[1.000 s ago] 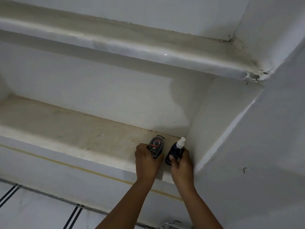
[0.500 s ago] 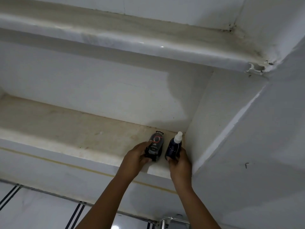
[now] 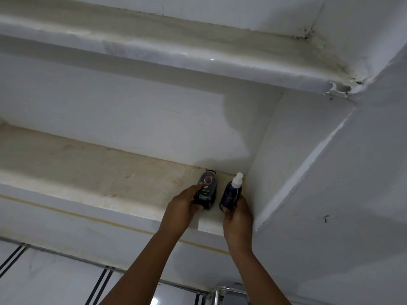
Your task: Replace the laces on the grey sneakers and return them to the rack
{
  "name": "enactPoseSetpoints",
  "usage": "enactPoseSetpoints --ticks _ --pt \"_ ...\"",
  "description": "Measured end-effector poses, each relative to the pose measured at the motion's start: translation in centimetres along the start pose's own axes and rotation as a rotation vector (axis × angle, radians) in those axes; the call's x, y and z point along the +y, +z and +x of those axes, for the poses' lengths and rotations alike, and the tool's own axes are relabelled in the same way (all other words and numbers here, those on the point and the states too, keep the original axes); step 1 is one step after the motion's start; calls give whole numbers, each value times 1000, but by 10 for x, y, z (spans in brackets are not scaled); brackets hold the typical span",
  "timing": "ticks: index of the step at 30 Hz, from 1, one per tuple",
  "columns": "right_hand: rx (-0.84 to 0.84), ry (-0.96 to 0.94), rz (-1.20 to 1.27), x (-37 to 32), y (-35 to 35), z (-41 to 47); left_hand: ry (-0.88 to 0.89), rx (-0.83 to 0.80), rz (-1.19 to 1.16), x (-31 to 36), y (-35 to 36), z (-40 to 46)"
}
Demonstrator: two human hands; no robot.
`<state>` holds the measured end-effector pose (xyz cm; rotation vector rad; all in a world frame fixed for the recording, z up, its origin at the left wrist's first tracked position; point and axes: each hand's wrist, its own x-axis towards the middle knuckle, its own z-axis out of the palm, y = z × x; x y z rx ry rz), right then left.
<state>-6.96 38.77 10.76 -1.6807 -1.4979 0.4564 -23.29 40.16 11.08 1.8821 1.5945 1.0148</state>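
Your left hand [image 3: 184, 206] has its fingers [image 3: 198, 206] curled round a black pack [image 3: 207, 190]; your right hand [image 3: 237, 216] grips a dark spray bottle [image 3: 232, 192], upright, just beside. Both stand on the shelf [image 3: 88, 172], long axes vertical. Grey sneakers: not in view.

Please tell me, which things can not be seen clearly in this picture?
- Head view: small print on black pack, too small, partly under left hand.
- Dark spray bottle base, covered by right hand.
- Metal object, cut off by bottom edge.
- No sneakers in view.
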Motion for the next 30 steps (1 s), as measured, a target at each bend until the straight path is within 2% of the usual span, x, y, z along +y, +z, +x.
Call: enactPoseSetpoints --ticks 8,15,19,23,26,30 --pt "-27 -14 16 1 0 0 28 -94 121 -1 3 0" --pt "1 13 5 -1 0 -1 53 -14 98 6 6 -4" --pt "5 5 -24 0 0 -1 40 -26 113 5 7 -2" --pt "-61 83 -5 -2 -1 0 0 -60 150 6 6 -4" --pt "-155 226 18 -10 -13 -8 -64 14 118 21 1 -11" --pt "-240 270 146 -18 -36 -36 10 179 144 37 -7 -35"
